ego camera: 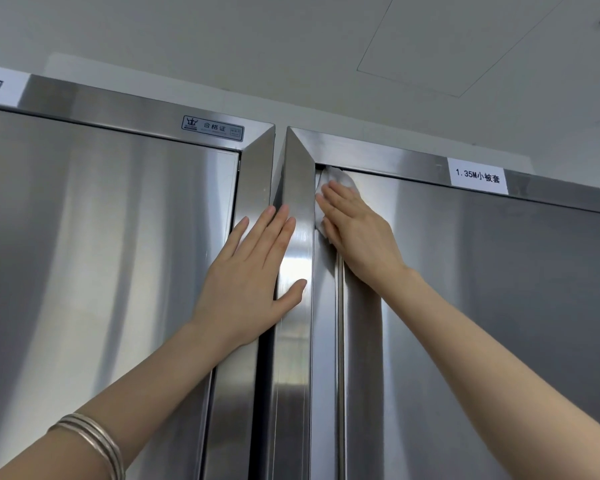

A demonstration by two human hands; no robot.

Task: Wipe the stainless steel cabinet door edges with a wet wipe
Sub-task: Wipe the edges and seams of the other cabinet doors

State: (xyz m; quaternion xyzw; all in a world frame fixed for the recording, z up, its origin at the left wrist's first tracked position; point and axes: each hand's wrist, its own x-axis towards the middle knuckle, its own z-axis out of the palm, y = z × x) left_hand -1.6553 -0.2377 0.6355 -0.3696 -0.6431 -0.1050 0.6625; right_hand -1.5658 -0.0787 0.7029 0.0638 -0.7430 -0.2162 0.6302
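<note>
Thin bangles (94, 441) ring the left wrist. The left hand (253, 271) lies flat where the two cabinets meet, fingers straight and a little spread, thumb on the right cabinet's post (297, 209). The right hand (357, 230) presses the wipe (338, 176) against the left edge of the right door (482, 306), just under its top left corner. Its fingers are straight and close together, and the white wipe bunches out past the fingertips into the seam. Farther up, a sticker (212, 128) sits on the left cabinet's top rail and a label (478, 176) on the right one's.
</note>
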